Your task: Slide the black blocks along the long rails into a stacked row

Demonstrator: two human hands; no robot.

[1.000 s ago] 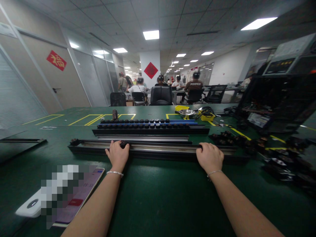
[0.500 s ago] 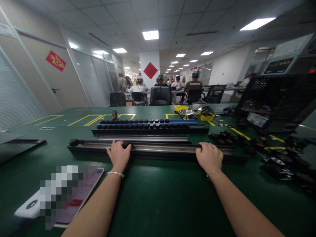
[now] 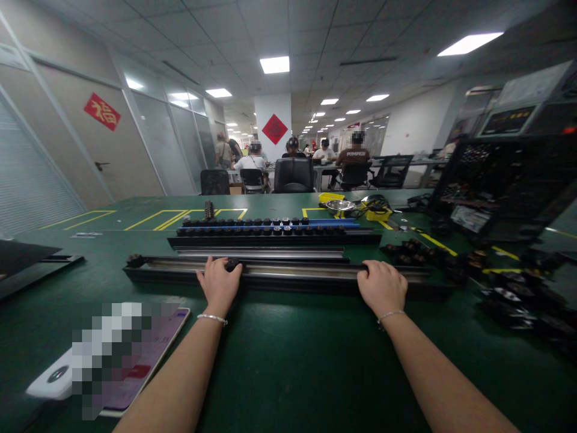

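A long black and silver rail lies across the green table in front of me. My left hand rests on the rail with its fingertips pinched on a small black block that sits in the rail's groove. My right hand is curled over the rail's near edge further right and grips it. Another small black block sits at the rail's left end.
Behind lies a second rail filled with several black blocks. Loose black parts are heaped at the right, by a black machine frame. A phone and white device lie near left. A metal bowl and yellow boxes stand further back. People sit at far desks.
My left hand has slid the small black block a little to the right along the rail. My right hand has stayed on the rail.
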